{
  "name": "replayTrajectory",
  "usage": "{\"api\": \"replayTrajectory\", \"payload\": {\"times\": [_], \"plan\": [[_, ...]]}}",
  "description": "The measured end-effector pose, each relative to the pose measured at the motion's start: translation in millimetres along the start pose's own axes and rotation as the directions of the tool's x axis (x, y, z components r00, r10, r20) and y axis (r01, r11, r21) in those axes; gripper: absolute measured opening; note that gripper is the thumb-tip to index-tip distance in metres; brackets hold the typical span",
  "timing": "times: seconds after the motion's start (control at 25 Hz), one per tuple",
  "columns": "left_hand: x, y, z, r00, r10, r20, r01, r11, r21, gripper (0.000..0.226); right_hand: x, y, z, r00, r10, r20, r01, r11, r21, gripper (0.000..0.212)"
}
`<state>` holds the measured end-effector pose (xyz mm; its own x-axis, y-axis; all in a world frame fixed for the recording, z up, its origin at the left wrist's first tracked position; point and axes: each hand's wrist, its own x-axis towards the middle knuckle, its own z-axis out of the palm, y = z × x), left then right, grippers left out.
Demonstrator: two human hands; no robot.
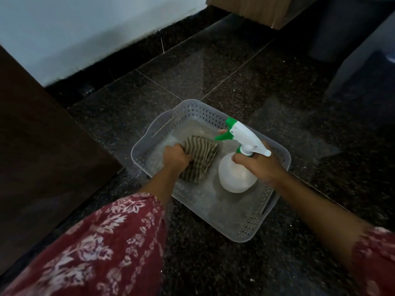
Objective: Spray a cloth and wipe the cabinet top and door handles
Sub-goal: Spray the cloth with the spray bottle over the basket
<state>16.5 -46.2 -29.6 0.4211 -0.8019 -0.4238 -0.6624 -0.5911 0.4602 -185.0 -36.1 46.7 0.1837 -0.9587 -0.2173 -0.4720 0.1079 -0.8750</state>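
Observation:
A clear perforated plastic basket (252,229) sits on the dark granite floor. Inside it lies a folded striped brown cloth (201,157), and my left hand (176,155) is closed on the cloth's left edge. To the right stands a translucent white spray bottle (235,176) with a white and green trigger head (239,133). My right hand (258,162) is wrapped around the bottle's neck, with a fingertip showing beyond the green trigger. Both forearms reach down from red floral sleeves.
A dark brown cabinet side (42,157) rises at the left. A pale wall (85,33) with a black skirting runs across the back. A wooden piece of furniture (256,9) and a dark bin (333,35) stand at the upper right.

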Motion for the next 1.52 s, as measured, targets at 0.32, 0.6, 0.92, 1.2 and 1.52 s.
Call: {"api": "replayTrajectory", "payload": {"times": [0.32,0.6,0.92,1.2,1.52], "plan": [[-27.7,6.6,-17.9,0.948,-0.113,0.298,0.319,0.321,-0.892,0.045,3.7,-40.9,19.8,0.988,-0.123,-0.096,0.127,0.991,0.036,0.032],[-41.9,11.8,-41.2,0.932,0.077,0.355,0.357,-0.008,-0.934,0.049,3.0,-58.1,23.6,0.991,-0.1,-0.089,0.109,0.989,0.103,0.027],[-42.6,19.0,-52.1,0.918,0.146,0.369,0.373,0.003,-0.928,0.044,0.4,-55.6,47.4,0.942,0.315,0.118,-0.316,0.949,-0.014,0.053],[-48.1,23.0,-46.7,0.903,0.16,0.398,0.393,0.065,-0.917,0.051,9.4,-58.5,45.4,0.957,0.29,0.023,-0.289,0.956,-0.057,0.037],[-49.4,27.5,-48.0,0.911,0.136,0.39,0.382,0.08,-0.921,0.051,6.5,-54.2,43.2,0.948,0.313,0.066,-0.31,0.949,-0.052,0.042]]}}
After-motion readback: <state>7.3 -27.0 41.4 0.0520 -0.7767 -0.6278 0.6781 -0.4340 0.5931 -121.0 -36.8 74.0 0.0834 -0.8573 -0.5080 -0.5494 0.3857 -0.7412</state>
